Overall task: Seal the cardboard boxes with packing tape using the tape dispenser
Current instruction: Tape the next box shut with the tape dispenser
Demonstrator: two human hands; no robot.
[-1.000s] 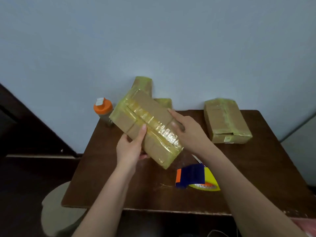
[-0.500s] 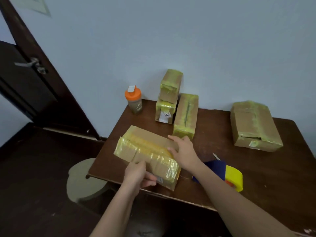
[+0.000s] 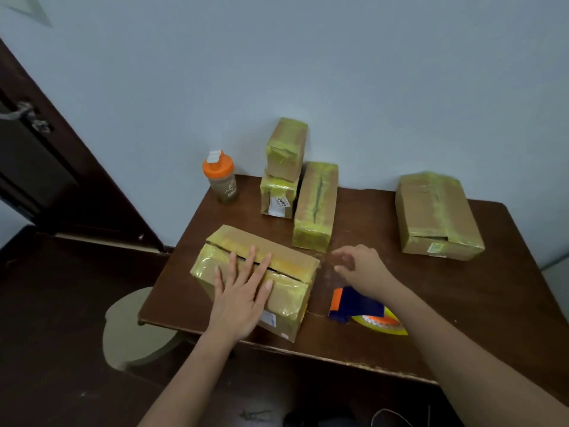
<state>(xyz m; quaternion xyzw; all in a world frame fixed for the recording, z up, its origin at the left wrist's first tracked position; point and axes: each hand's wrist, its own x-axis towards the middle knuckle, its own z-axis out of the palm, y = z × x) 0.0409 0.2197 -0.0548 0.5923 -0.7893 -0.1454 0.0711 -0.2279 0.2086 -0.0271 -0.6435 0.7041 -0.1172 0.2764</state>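
Hands apart: left hand flat, fingers spread, pressing box; right hand hovering, loosely curled, empty.

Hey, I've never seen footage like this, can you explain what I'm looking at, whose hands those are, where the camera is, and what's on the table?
No machine here: a person wears a wide-angle camera on the head, looking down at their own two bare hands.

The left hand presses flat, fingers straight, on a cardboard box at the near edge of a dark wooden table. The box's top seam is open. The right hand hovers beside it, loosely curled, holding nothing.

Under the right forearm lies the tape dispenser, blue and orange, with yellow tape.

Further back stand four taped boxes: two stacked, one beside them, one at far right. An orange-lidded shaker bottle stands at the left.
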